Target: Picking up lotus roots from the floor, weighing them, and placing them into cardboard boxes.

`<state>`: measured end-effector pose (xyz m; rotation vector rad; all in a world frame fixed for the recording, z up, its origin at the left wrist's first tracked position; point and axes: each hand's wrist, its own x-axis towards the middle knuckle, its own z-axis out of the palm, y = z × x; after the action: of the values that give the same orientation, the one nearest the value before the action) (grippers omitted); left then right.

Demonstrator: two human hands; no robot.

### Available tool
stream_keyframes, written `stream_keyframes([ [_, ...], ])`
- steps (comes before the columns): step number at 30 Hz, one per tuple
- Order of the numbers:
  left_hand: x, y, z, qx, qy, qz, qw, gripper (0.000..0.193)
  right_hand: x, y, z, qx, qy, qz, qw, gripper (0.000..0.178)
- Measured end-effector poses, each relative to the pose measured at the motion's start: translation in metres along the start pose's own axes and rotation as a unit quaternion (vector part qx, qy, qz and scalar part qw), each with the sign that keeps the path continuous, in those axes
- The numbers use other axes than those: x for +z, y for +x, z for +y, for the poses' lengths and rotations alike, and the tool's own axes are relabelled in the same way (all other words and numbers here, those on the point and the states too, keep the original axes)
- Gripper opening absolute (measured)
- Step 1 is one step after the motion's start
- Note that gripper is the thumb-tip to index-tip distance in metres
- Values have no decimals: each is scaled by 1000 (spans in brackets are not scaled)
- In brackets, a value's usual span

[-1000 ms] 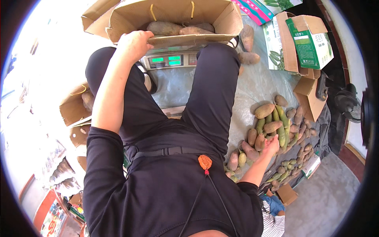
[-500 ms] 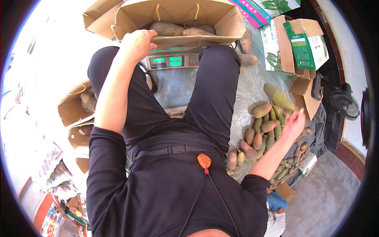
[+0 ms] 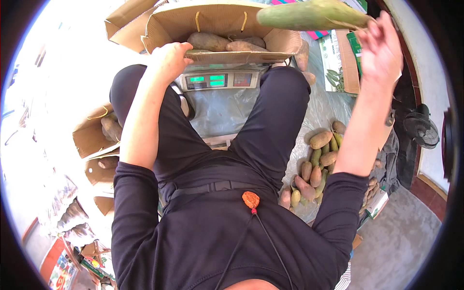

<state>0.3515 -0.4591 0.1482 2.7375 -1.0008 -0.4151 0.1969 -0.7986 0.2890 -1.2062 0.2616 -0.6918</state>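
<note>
A seated person's right hand (image 3: 382,50) lifts a long green-brown tuber (image 3: 311,14), fingers closed around its right end, its long axis lying crosswise above the cardboard box (image 3: 217,21) on the scale (image 3: 217,80). The left hand (image 3: 169,60) grips the box's near rim, fingers curled over it. More tubers lie piled (image 3: 319,164) on the floor by the right knee.

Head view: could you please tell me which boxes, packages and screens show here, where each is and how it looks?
Brown cardboard box: on the scale, open, yellow cord handles, left hand on its rim.
Scale display: below that box, grey panel, green lit windows.
Green-and-white carton: right of the scale, open.
Brown paper bags: at the left, open.
Right hand: raised, holding a green tuber.
</note>
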Motion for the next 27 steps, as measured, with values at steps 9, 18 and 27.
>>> stream_keyframes([
  [9, -4, 1, -4, 3, 4, -5, 1000, 36, 102, 0, 123, 39, -287, -122, 949, 12],
  [18, -1, -1, -9, 28, -76, 29, 996, 37, 61, -2, 131, 66, -276, -119, 951, 31],
  [27, -5, 3, -3, 46, -132, 50, 989, 31, -32, 5, 155, 85, -267, 77, 957, 21],
])
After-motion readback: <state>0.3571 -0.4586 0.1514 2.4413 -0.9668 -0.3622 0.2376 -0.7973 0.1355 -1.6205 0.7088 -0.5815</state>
